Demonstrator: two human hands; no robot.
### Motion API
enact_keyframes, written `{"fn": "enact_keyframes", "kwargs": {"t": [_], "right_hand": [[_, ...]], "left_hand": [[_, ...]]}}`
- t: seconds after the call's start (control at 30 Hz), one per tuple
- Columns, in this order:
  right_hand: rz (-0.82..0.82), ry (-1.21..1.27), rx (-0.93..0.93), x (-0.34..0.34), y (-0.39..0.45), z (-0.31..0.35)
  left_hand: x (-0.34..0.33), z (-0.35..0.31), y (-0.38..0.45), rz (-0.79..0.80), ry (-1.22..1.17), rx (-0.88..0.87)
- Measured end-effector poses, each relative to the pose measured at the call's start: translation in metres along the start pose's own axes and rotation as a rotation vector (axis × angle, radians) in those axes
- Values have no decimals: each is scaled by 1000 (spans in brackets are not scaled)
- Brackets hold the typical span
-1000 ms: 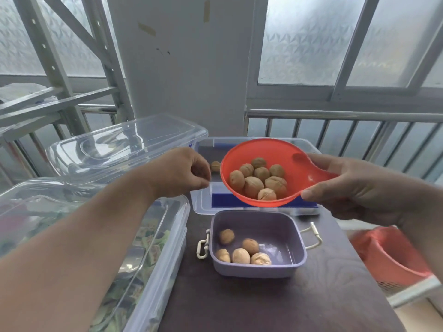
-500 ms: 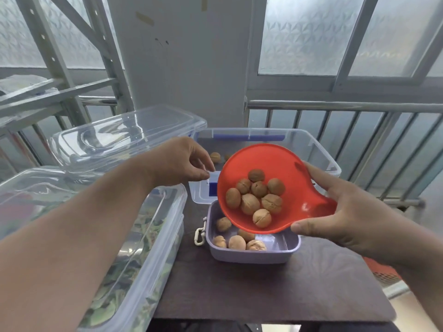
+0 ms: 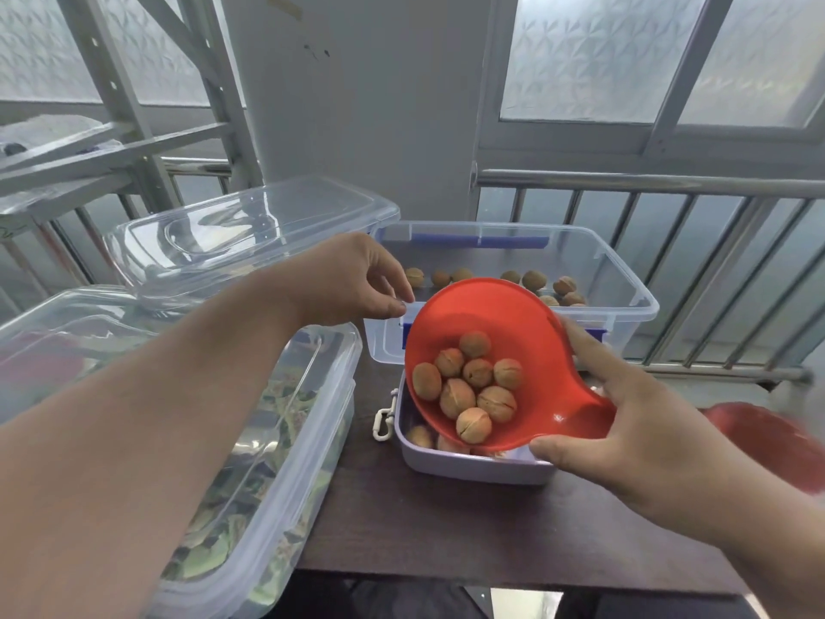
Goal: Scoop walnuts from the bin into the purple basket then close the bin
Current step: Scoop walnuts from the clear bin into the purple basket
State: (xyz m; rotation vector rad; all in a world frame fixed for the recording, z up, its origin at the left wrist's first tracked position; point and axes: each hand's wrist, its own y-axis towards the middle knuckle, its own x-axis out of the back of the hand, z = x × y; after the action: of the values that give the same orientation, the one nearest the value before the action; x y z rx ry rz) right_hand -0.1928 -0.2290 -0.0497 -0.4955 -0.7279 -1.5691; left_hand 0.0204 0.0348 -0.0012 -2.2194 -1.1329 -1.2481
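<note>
The right hand [image 3: 643, 422] grips the handle of the orange scoop [image 3: 495, 341], thumb along the near edge and fingers behind the far rim; the scoop is tilted down toward the viewer, directly over the purple basket [image 3: 473, 466], and it carries eight walnuts [image 3: 468, 386] bunched in its lower half. The left hand [image 3: 352, 283] hovers just left of the scoop's upper rim, over the near left corner of the bin [image 3: 625, 279]; its fingers are curled with thumb and forefinger close together, and whether they pinch anything or touch the bin's edge I cannot tell. The basket sits on the dark table [image 3: 446, 538], just in front of the bin and touching or nearly touching it; a few walnuts show in its left part under the scoop, and a white clip handle [image 3: 384, 417] hangs at its left side. The bin is clear plastic with blue latches, open on top, with more walnuts lying along its floor at the back. Its clear lid [image 3: 250, 234] rests to the left — propped on a larger clear box [image 3: 285, 440] that holds greenish leafy stuff; a red blurred object [image 3: 768, 440] lies off the table's right edge — what it is I cannot tell; behind stand a metal railing [image 3: 647, 180] and frosted windows.
</note>
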Motion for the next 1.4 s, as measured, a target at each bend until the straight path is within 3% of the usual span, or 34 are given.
{"fn": "enact_keyframes", "kwargs": {"t": [0.6, 0.83, 1.07, 1.4], "right_hand": [[-93, -214, 24, 7, -11, 4], [-133, -188, -34, 16, -28, -1], [-134, -271, -16, 17, -34, 3], [-131, -192, 27, 8, -30, 13]], "left_hand": [[1, 3, 1, 13, -1, 8], [1, 4, 1, 11, -3, 7], [1, 0, 0, 8, 4, 8], [1, 1, 0, 7, 13, 10]]}}
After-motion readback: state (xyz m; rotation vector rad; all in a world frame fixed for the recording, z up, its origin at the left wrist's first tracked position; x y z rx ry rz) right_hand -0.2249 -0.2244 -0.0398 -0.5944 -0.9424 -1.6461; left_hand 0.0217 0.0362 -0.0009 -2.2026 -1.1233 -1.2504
